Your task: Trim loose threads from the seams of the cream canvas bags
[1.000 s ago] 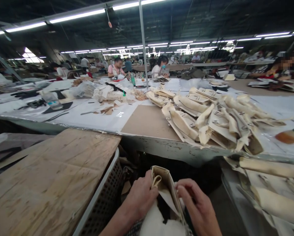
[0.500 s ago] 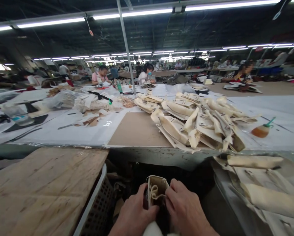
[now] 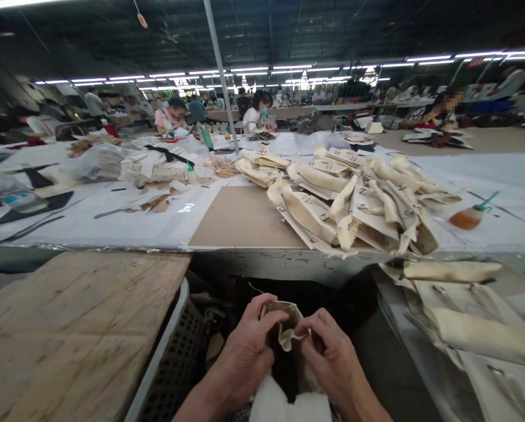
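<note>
Low in the head view, below the table's front edge, a cream fabric piece (image 3: 291,309) with a stiff, open, pocket-like shape is between my two hands. My left hand (image 3: 249,346) grips its left side, thumb over the upper rim. On the other side, my right hand (image 3: 328,346) pinches the wavy inner edge between thumb and fingers. Beneath them a white panel (image 3: 284,404) hangs toward me; I cannot tell whether it belongs to the same piece. The inside of the piece is partly dark and hidden.
A heap of cream fabric pieces (image 3: 345,199) lies on the white-covered table, beside a glue bottle (image 3: 469,218) with a green nozzle. More cream pieces (image 3: 477,316) lie at lower right. At left are a wooden board (image 3: 69,328) and a plastic basket (image 3: 161,351). Several co-workers sit beyond.
My left hand has shifted its thumb up onto the piece's rim, and my right fingers now pinch the inner edge. The piece has opened wider. The camera has tipped slightly downward.
</note>
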A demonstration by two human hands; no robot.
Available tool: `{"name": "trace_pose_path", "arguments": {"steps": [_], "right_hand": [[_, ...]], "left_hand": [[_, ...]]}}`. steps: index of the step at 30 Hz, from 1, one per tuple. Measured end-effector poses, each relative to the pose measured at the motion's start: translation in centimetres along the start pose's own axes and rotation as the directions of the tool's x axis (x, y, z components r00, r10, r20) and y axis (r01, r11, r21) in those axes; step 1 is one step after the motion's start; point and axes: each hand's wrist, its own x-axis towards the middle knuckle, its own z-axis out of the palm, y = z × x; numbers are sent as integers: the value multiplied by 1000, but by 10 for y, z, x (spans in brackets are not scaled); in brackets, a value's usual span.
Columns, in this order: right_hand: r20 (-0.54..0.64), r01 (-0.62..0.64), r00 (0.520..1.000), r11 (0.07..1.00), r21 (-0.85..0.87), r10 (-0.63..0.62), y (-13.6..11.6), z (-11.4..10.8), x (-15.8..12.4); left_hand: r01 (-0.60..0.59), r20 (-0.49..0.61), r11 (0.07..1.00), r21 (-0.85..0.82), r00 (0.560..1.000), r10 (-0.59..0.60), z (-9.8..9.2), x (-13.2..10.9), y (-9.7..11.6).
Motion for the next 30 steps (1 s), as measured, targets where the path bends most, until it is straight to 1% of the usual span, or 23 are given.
{"name": "trace_pose_path", "arguments": {"steps": [3,5,7,10,12,14,16,18,20,24,27,30], "right_hand": [[9,39,999,999,0,-39,4,-4,1],[12,88,996,996,-3,-88,7,-6,3],[26,154,988,988,-25,-153,11,-9,5],[70,237,970,967,-92,-231,16,-14,7],[89,255,966,957,-137,-244,17,-19,9],[119,246,966,954,-172,-228,14,-25,12],[191,239,961,950,-201,-202,7,-29,17],[267,250,946,941,-230,-186,0,-32,23],[306,275,932,927,-253,-194,-6,-31,29],[292,317,925,917,-243,-242,-7,-24,35],[251,306,933,935,-178,-258,0,-19,35],[228,276,942,954,-115,-245,4,-16,34]], "left_hand": [[-41,57,990,134,998,33,-7,9,4],[-58,81,981,186,996,43,-11,14,5],[-83,101,974,211,993,62,-13,19,5],[-136,110,966,221,987,114,-10,22,2],[-157,77,958,242,987,142,-6,21,-1],[-160,28,951,266,987,158,-2,19,-4],[-157,-14,949,273,986,167,2,17,-5],[-154,-32,952,267,985,168,4,14,-4],[-151,-42,953,262,985,168,5,12,-2],[-152,-49,950,273,984,172,3,11,-2],[-143,-48,951,274,986,161,2,10,-3],[-121,-57,959,258,989,140,2,11,-5]]}}
